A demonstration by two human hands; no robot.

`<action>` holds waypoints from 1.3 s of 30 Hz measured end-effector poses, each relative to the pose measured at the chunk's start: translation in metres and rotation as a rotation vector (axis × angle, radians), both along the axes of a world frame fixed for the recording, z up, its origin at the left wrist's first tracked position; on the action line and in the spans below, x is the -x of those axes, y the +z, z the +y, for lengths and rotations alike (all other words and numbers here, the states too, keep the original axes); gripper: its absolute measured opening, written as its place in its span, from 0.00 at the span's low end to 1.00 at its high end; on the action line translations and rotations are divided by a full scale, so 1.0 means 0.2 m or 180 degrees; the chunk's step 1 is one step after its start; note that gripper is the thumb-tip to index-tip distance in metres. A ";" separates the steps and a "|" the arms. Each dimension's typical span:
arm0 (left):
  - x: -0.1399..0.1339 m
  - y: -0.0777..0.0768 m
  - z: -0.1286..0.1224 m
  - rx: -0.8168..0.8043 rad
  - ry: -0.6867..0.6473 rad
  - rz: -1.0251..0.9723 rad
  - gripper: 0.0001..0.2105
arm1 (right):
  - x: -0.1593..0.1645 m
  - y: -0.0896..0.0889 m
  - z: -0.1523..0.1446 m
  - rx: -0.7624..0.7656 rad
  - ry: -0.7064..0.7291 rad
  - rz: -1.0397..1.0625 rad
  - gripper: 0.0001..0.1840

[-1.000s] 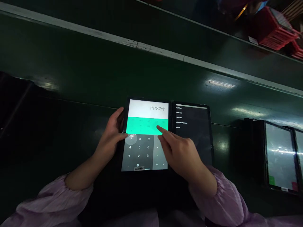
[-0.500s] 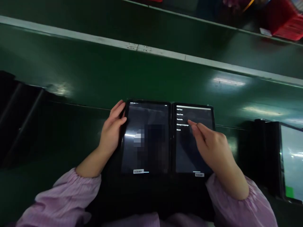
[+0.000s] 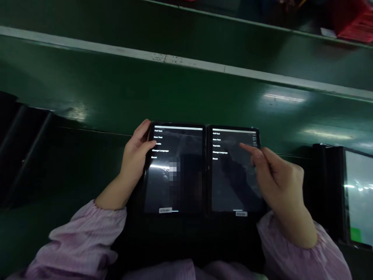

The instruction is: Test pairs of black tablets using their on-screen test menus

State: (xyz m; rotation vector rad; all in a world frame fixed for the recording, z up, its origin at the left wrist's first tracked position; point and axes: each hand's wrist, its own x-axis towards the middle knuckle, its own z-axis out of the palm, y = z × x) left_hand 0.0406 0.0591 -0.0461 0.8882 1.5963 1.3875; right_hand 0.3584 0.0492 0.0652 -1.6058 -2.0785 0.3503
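Two dark tablets lie side by side in front of me, both lit. My left hand (image 3: 136, 151) grips the left edge of the left tablet (image 3: 186, 186), its thumb resting on the screen by the menu and its fingers partly hidden behind the edge. Over the right tablet (image 3: 223, 186), the index finger of my right hand (image 3: 281, 182) points at the upper screen, other fingers curled, holding nothing. Whether the fingertip touches the glass I cannot tell. Both screens show a menu list with "Full Test" at the top. Each tablet has a small white label near its bottom edge.
Another tablet (image 3: 359, 194) with a pale screen and a green patch stands at the right in a black holder (image 3: 328, 190). Dark ridged objects (image 3: 20, 147) sit at the left. A pale strip (image 3: 116, 48) crosses the green surface. Red bins (image 3: 357, 23) are at the far right.
The left tablet's screen has gone from nearly blank to the menu list. My right hand has moved right across the right tablet. Faint extra text shows at that screen's right side.
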 end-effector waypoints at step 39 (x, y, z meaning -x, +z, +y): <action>0.01 -0.03 -0.01 -0.0219 -0.0243 0.0281 0.26 | -0.04 -0.02 0.05 0.0063 0.0695 -0.0160 0.30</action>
